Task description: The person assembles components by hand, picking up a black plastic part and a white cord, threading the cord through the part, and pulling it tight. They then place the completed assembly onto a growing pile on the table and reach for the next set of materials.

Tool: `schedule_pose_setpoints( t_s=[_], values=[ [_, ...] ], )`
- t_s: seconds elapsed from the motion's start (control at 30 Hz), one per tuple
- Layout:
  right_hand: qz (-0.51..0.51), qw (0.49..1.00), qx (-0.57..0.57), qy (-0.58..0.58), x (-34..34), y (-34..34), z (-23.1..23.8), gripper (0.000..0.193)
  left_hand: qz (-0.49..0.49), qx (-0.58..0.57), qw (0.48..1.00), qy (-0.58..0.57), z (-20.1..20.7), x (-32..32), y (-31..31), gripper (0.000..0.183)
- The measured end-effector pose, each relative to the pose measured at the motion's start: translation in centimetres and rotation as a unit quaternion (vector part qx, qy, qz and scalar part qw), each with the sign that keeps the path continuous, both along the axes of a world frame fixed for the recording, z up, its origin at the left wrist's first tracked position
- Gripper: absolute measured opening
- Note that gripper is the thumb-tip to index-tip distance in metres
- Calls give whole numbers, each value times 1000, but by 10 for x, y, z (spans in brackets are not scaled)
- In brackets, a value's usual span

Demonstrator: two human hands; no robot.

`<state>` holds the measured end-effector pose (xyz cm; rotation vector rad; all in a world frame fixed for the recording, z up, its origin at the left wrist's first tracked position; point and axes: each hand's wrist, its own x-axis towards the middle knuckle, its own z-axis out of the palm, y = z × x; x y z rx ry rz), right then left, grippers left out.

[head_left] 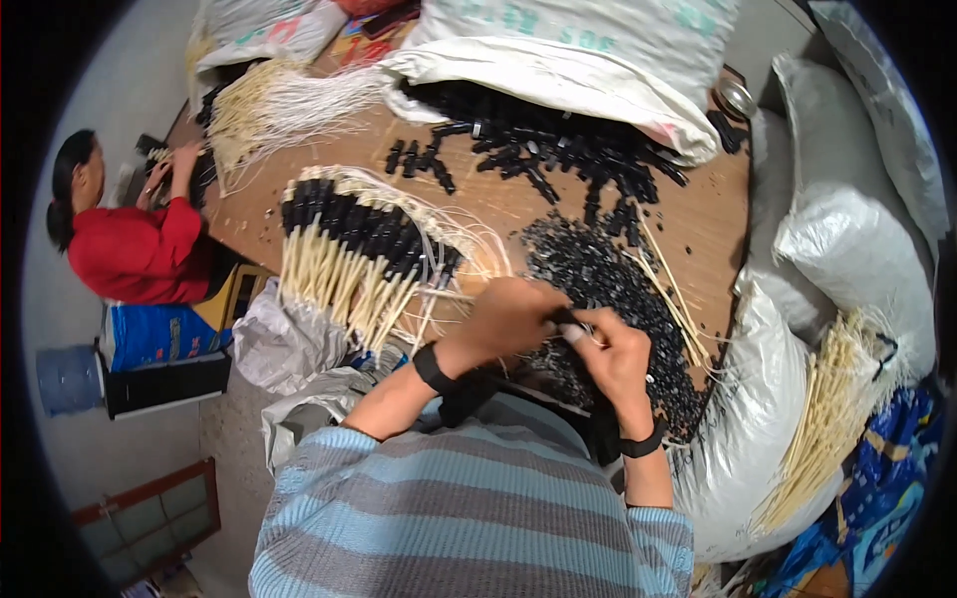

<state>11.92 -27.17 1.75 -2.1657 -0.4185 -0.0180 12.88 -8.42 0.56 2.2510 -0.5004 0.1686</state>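
A small black plastic piece (pixel 566 319) is between my two hands, above the front of the table. My right hand (pixel 616 357) is closed, pinching it with thumb and fingers. My left hand (pixel 503 317), blurred by motion, is curled against the other side of the piece; its fingertips are hidden. Under and beyond the hands spreads a heap of tiny black parts (pixel 588 261). Left of my left hand lies a row of pale sticks (pixel 344 269) with black sleeves on them and white cords at their far ends.
Black tubular pieces (pixel 538 149) spill from a white woven sack (pixel 558 60) at the back. Two pale sticks (pixel 673 284) lie right of the heap. Stuffed sacks (pixel 837 219) line the right side. A co-worker in red (pixel 140 244) handles parts at the table's left end, near corded sticks (pixel 254 110).
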Motion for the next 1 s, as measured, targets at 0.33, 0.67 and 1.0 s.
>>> schedule_pose_setpoints(
  t_s=[0.33,0.67,1.0],
  values=[
    [30,977,48,-204,10,46,21,11,137,40,963,-228,33,-9,59,20],
    [26,992,-22,-122,27,28,-17,23,349,164,898,-212,23,0,124,49],
    [-223,940,-257,10,63,-109,-23,16,134,161,974,-81,-50,137,15,34]
  ],
)
